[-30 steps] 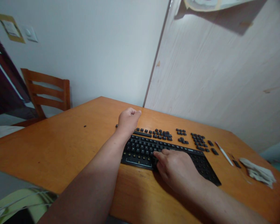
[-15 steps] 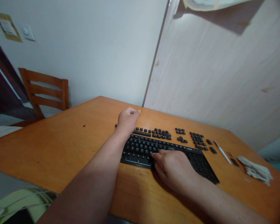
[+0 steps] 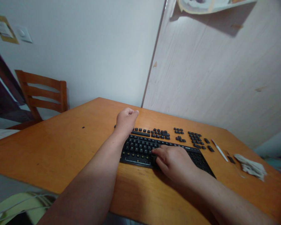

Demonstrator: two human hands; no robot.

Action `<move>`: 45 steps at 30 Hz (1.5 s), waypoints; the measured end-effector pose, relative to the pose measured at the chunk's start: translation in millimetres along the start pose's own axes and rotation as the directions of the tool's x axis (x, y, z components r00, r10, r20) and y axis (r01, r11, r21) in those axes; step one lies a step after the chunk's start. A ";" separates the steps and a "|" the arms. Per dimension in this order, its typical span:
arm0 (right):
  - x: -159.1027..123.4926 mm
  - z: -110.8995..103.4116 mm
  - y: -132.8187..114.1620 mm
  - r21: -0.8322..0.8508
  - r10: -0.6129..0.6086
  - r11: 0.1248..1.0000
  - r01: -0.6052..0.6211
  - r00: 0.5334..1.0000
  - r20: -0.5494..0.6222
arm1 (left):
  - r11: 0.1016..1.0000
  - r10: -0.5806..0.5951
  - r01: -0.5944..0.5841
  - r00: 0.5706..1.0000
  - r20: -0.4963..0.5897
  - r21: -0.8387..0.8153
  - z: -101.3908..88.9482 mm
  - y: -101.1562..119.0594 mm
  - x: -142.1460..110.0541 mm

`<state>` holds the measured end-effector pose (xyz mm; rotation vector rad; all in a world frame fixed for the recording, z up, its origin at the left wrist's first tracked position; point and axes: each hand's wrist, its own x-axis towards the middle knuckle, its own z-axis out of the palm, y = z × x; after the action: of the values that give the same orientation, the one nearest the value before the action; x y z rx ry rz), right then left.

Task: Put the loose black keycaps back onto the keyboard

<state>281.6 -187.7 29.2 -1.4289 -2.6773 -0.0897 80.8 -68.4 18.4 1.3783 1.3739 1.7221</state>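
Note:
A black keyboard (image 3: 135, 159) lies on the wooden table, with some keycaps fitted and bare key posts along its front row and right block. My right hand (image 3: 175, 161) rests low over its middle, fingers drawn together with the tips at the keys; whatever they grip is hidden. Beyond the keyboard's back left part, my left hand (image 3: 127, 120) is raised in a closed fist, its contents out of sight. Loose black keycaps (image 3: 159, 133) are lined up behind the keyboard, a long spacebar keycap (image 3: 140, 133) among them.
More loose keycaps (image 3: 195, 139) sit at the back right. Beside them lie a thin white stick (image 3: 220, 150), a small dark piece (image 3: 231, 159) and a crumpled whitish cloth (image 3: 250, 166). A wooden chair (image 3: 44, 90) stands at the left, and a wall rises behind the table.
The view has shifted slightly. My right hand has lifted a little and its fingers have moved slightly over the keys. My left fist keeps its pose.

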 end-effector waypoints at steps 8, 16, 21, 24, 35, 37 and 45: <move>12.8 -11.3 35.2 0.103 0.207 0.976 -0.193 0.967 -0.146 | 0.995 0.043 -0.041 0.999 -0.010 0.095 -0.6 -2.2 3.0; 40.3 -12.9 65.9 0.172 0.326 0.937 -0.304 0.938 -0.116 | 0.988 0.072 -0.075 0.997 0.027 0.135 -2.0 -8.4 3.5; 76.0 -2.7 88.0 0.166 0.420 0.894 -0.416 0.907 0.007 | 0.991 0.063 -0.065 0.998 0.024 0.113 -2.1 -5.0 1.8; 97.6 4.9 97.2 0.144 0.438 0.887 -0.438 0.898 0.035 | 0.993 0.060 -0.061 0.998 0.020 0.102 -2.6 -2.4 1.6; 141.1 25.8 106.2 0.096 0.459 0.874 -0.477 0.873 0.164 | 0.993 0.059 -0.060 0.998 0.016 0.102 -2.5 -5.0 5.0; 144.5 27.8 107.2 0.094 0.456 0.874 -0.477 0.871 0.182 | 0.996 0.049 -0.050 0.999 0.015 0.077 -2.6 -4.0 4.1; 151.1 33.2 111.9 0.107 0.437 0.877 -0.468 0.870 0.228 | 0.999 0.013 -0.014 1.000 0.014 0.033 -2.2 1.2 1.0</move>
<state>289.0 2.6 14.7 -2.0578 -2.3317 0.3148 78.7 -68.8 19.9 1.4177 1.3948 1.7029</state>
